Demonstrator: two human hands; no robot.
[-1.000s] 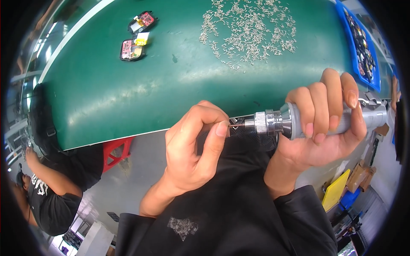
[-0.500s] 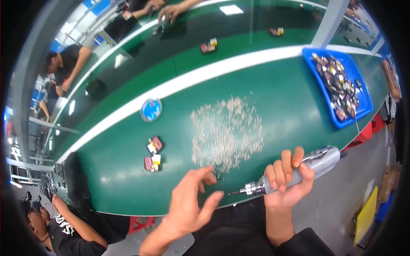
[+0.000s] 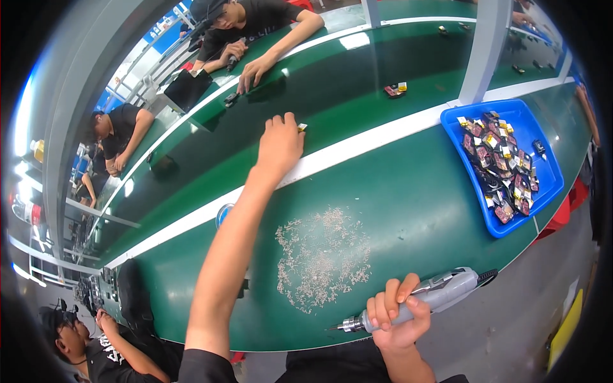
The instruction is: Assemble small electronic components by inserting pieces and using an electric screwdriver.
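Your right hand (image 3: 399,316) grips the grey screwdriver (image 3: 450,287), nearer you than the blue tray (image 3: 491,229), engaging nothing. Left of the tray, your left hand (image 3: 281,140) partly covers a circuit unit (image 3: 302,127); grip cannot be told. Loose screws (image 3: 322,263) there lie undriven; the tray's heaped units (image 3: 483,157) show no clear completion.

I'm stretching left hand (image 3: 281,143) away from driver bit (image 3: 333,328), past white rail (image 3: 370,143), over green belt (image 3: 351,115); it's now partly hiding a yellow-tagged part (image 3: 302,127).
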